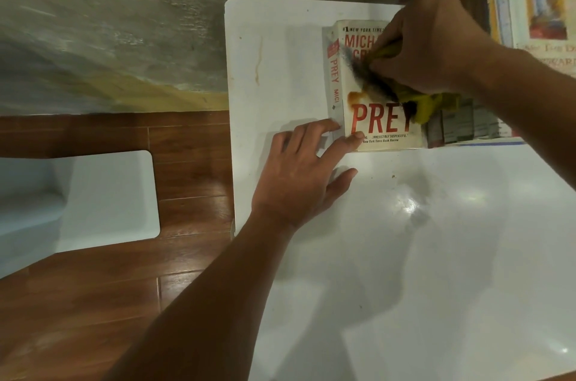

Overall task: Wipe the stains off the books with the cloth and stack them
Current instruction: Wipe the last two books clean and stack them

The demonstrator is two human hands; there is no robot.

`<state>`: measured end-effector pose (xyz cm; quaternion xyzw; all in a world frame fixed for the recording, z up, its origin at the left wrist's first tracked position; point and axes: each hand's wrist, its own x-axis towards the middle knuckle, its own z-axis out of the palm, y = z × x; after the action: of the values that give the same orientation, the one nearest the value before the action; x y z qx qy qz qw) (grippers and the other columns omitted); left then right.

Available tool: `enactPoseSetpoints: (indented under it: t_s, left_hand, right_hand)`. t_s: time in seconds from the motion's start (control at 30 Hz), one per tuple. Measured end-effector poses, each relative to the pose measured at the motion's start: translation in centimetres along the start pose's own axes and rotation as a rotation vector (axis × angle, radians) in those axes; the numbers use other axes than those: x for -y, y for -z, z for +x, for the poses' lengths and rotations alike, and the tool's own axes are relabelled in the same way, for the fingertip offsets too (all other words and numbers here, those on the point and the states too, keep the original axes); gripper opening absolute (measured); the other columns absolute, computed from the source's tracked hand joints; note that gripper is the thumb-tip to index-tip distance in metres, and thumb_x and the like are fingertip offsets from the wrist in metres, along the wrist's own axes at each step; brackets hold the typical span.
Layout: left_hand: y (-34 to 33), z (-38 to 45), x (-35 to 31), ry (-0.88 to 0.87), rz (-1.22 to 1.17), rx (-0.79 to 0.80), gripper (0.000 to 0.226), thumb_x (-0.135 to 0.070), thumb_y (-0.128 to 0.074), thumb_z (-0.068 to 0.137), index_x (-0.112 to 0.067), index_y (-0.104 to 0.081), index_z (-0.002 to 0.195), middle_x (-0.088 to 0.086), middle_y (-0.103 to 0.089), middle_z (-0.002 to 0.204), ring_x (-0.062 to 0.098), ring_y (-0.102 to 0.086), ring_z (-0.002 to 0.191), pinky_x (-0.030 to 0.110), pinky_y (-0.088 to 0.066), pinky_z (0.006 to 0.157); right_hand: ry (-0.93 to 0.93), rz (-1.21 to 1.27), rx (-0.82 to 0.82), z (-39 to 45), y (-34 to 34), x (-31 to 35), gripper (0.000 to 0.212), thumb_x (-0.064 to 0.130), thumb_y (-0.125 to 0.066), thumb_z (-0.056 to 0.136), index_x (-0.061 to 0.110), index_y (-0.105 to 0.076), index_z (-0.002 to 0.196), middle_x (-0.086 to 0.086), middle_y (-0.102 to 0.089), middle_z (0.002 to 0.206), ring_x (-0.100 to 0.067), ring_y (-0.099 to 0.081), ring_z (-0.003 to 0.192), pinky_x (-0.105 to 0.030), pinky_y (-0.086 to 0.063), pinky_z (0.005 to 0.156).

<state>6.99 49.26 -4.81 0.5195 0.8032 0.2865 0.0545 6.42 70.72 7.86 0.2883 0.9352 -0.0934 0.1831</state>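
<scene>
A thick white paperback titled PREY [377,128] lies face up at the far side of the white table [405,240]. An orange-brown stain [355,97] marks its cover above the title. My right hand [433,41] grips a yellow-green cloth [433,105] and presses it on the upper right of the cover. My left hand [308,175] lies spread at the book's near left corner, fingertips on the cover and spine. The book seems to sit on another book [327,38] whose edge shows at its left.
A dark grey book [458,123] lies right of the paperback, partly under my arm. A stack of books with yellow and white covers [539,16] sits at the far right. A white stool [109,197] stands on the wooden floor at left. A concrete wall rises behind.
</scene>
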Motion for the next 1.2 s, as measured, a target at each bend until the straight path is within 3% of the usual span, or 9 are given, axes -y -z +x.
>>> enactPoseSetpoints:
  t_s: [0.13,0.3,0.47,0.6,0.73,0.9,0.97,1.07,1.2]
  left_hand:
    - [0.1,0.0,-0.1,0.004,-0.008,0.008,0.048,-0.049,-0.064,0.093,-0.022,-0.064,0.133,0.010,-0.060,0.136,0.027,-0.058,0.120,0.041,-0.046,0.097]
    - [0.0,0.1,0.0,-0.002,-0.007,0.001,0.048,-0.048,-0.064,0.093,-0.022,-0.063,0.133,0.010,-0.060,0.136,0.027,-0.057,0.121,0.041,-0.046,0.098]
    - [0.1,0.1,0.1,0.004,0.005,0.012,0.048,-0.049,-0.064,0.093,-0.023,-0.062,0.133,0.009,-0.059,0.137,0.027,-0.055,0.122,0.041,-0.045,0.097]
    - [0.1,0.1,0.1,0.004,-0.001,0.011,0.048,-0.049,-0.064,0.093,-0.023,-0.063,0.133,0.010,-0.060,0.136,0.027,-0.057,0.120,0.041,-0.045,0.096]
    - [0.1,0.1,0.1,0.001,-0.009,0.010,0.047,-0.049,-0.062,0.094,-0.022,-0.063,0.133,0.010,-0.060,0.136,0.027,-0.057,0.119,0.041,-0.046,0.095]
    - [0.2,0.0,0.0,0.005,-0.008,0.004,0.047,-0.049,-0.061,0.095,-0.022,-0.064,0.133,0.011,-0.060,0.135,0.027,-0.058,0.118,0.040,-0.046,0.096]
    - [0.1,0.0,-0.1,0.005,-0.015,0.007,0.047,-0.049,-0.062,0.095,-0.021,-0.064,0.133,0.011,-0.060,0.135,0.028,-0.058,0.118,0.041,-0.046,0.096]
    - [0.2,0.2,-0.1,0.009,-0.011,0.018,0.047,-0.048,-0.064,0.094,-0.021,-0.064,0.133,0.011,-0.061,0.135,0.028,-0.059,0.118,0.042,-0.046,0.096]
    - [0.3,0.3,-0.2,0.020,-0.012,0.027,0.049,-0.048,-0.067,0.091,-0.023,-0.064,0.133,0.009,-0.060,0.135,0.028,-0.058,0.118,0.043,-0.047,0.095]
  right_hand:
    - [0.019,-0.046,0.087,0.0,0.6,-0.1,0.047,0.041,-0.068,0.089,0.010,-0.066,0.124,-0.011,-0.070,0.110,-0.010,-0.052,0.060,-0.023,-0.045,0.057]
    - [-0.118,0.023,-0.120,1.5,1.3,-1.8,0.039,0.041,-0.066,0.092,0.010,-0.068,0.117,-0.016,-0.067,0.107,-0.031,-0.062,0.092,-0.043,-0.054,0.085]
    - [-0.090,0.010,-0.155,2.0,0.2,-1.5,0.041,0.039,-0.064,0.094,0.007,-0.068,0.120,-0.014,-0.066,0.111,-0.026,-0.054,0.099,-0.035,-0.039,0.101]
    - [0.000,0.031,-0.152,1.8,0.1,-0.7,0.037,0.035,-0.066,0.094,0.009,-0.069,0.121,-0.011,-0.070,0.115,-0.024,-0.058,0.098,-0.030,-0.041,0.094]
    - [0.018,0.019,-0.132,1.7,-0.2,0.0,0.038,0.038,-0.064,0.094,0.011,-0.069,0.120,-0.008,-0.069,0.116,-0.025,-0.062,0.095,-0.036,-0.050,0.094]
    - [0.079,0.056,0.079,-0.1,-0.4,-0.1,0.039,0.041,-0.069,0.088,0.020,-0.070,0.120,-0.001,-0.069,0.115,-0.006,-0.053,0.063,-0.015,-0.044,0.063]
    - [0.036,0.100,0.076,-0.3,0.3,-0.9,0.043,0.042,-0.070,0.085,0.019,-0.069,0.122,-0.001,-0.069,0.112,-0.003,-0.052,0.062,-0.013,-0.040,0.057]
    - [-0.051,0.153,-0.126,0.8,0.9,-1.7,0.043,0.040,-0.068,0.089,0.016,-0.067,0.124,-0.003,-0.068,0.114,-0.012,-0.053,0.080,-0.018,-0.040,0.063]
    - [0.013,0.087,-0.165,2.4,0.3,-1.1,0.039,0.038,-0.065,0.093,0.013,-0.068,0.123,-0.007,-0.070,0.118,-0.013,-0.056,0.085,-0.024,-0.046,0.072]
